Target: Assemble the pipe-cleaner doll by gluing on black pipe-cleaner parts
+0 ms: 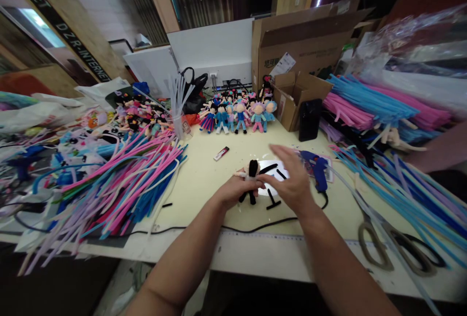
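Observation:
Between my hands is a small pipe-cleaner doll (253, 168) with black hair, a whitish body and black legs. My left hand (235, 189) is closed around its left side. My right hand (288, 180) pinches at the doll's right side with thumb and a finger, its other fingers raised; what exactly lies in that pinch is too small to tell. Beside and under the right hand, short black pipe-cleaner pieces (273, 205) lie on and near a bright white patch (268, 188). A blue glue gun (319, 172) rests just right of the right hand.
Loose pipe cleaners (120, 184) heap on the left. Finished dolls (239, 112) stand at the back by cardboard boxes (292, 97). Scissors (386, 243) and more pipe cleaners (412, 194) lie right. A black cord (255, 229) crosses the front; a lighter-like object (221, 153) lies mid-table.

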Demonstrator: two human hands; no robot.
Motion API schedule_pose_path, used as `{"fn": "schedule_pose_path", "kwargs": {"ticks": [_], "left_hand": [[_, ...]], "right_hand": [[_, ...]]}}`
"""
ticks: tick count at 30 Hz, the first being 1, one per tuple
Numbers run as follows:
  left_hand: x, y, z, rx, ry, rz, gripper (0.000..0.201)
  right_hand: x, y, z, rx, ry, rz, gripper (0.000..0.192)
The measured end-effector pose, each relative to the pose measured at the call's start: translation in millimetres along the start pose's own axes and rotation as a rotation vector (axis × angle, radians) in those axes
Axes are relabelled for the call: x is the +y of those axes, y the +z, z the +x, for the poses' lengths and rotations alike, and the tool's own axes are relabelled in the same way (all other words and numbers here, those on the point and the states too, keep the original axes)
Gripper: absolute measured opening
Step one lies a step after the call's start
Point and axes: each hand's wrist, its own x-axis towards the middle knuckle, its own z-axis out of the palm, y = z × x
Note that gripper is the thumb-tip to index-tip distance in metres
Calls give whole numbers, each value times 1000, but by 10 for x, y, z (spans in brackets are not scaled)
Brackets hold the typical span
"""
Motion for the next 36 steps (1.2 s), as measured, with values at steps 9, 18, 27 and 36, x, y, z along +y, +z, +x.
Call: {"fn": "schedule_pose_path", "kwargs": {"ticks": [9, 18, 27, 36], "left_hand": [[-8, -49, 24, 3, -26, -67, 33], [-1, -50, 2, -43, 15, -61, 35], [17, -46, -7, -48, 61, 61, 25], [-22, -47, 6, -50, 95, 61, 25]], "right_hand": [[65, -53, 3, 115, 383, 153, 22], [-59, 115, -49, 50, 272, 191, 8], [-67, 137, -21, 15, -13, 54, 32], [-59, 208, -55, -71, -13, -13, 34]]}}
